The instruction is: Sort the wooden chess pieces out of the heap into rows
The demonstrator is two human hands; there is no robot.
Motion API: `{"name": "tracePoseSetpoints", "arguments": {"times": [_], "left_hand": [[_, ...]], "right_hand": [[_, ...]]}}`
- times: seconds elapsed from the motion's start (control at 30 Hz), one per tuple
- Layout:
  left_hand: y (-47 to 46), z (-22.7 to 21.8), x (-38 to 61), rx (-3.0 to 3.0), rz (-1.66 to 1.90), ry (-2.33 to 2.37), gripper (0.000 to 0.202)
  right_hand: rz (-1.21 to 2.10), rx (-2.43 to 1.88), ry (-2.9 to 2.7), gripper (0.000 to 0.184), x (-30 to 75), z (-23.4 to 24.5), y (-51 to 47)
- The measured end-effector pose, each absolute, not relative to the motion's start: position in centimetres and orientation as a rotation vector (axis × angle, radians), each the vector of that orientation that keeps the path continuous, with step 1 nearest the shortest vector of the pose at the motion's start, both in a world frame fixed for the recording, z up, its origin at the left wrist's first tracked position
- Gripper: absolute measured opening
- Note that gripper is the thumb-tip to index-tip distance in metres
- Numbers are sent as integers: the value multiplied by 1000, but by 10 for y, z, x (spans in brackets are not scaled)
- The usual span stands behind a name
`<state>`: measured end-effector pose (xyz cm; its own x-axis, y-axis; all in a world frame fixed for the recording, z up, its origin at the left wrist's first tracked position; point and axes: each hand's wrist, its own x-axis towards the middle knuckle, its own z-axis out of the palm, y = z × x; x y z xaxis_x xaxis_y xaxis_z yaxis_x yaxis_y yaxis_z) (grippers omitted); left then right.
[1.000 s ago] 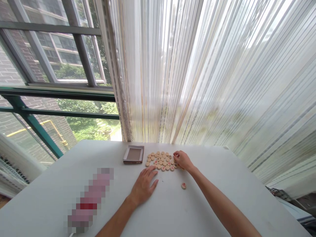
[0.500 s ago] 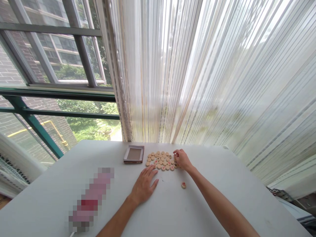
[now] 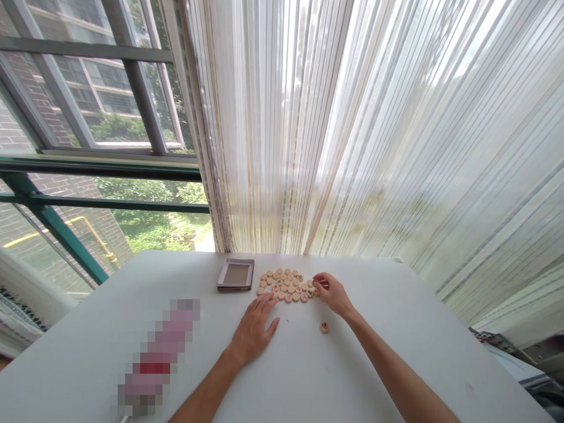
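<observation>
A cluster of round wooden Chinese chess pieces [image 3: 288, 282] lies on the white table. Most show blank tops, while several bear red or black characters. My left hand [image 3: 253, 329] rests palm down, fingers stretched out, its fingertips at the cluster's front left edge. At the right end of the cluster is my right hand [image 3: 333, 295], its fingers bent and drawn together over the pieces there. Whatever is between those fingertips is hidden. One chess piece with a red character [image 3: 324, 327] lies apart, nearer to me, below my right hand.
A shallow open box [image 3: 236, 275] stands left of the pieces, near the table's back edge. On the left of the white table [image 3: 374, 352] lies a long pink item blurred by pixels [image 3: 154, 358]. A sheer striped curtain [image 3: 352, 147] and a window are behind the table.
My right hand has shifted slightly right relative to the pieces, uncovering a few at the cluster's right end. My left hand stays in place. The whole view has moved a little.
</observation>
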<state>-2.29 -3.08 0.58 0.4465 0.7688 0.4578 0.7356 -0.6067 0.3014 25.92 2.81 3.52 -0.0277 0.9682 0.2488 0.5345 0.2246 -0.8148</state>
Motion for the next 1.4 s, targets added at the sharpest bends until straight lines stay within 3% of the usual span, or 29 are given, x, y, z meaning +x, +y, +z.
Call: {"name": "tracePoseSetpoints", "arguments": {"times": [0.57, 0.9, 1.13, 1.3, 1.4], "left_hand": [[-33, 16, -19, 2521, 1069, 1221, 23], [-61, 33, 17, 1797, 895, 908, 32], [-59, 20, 15, 1601, 955, 904, 31], [-52, 10, 6, 1429, 967, 910, 33], [-46, 3, 3, 1347, 1001, 899, 32]], "right_hand": [[959, -1245, -1519, 27, 252, 28, -56], [1202, -1046, -1512, 30, 218, 38, -79], [1014, -1068, -1714, 24, 203, 29, -86], [592, -1265, -1870, 23, 247, 44, -73], [574, -1357, -1954, 23, 272, 50, -67]]}}
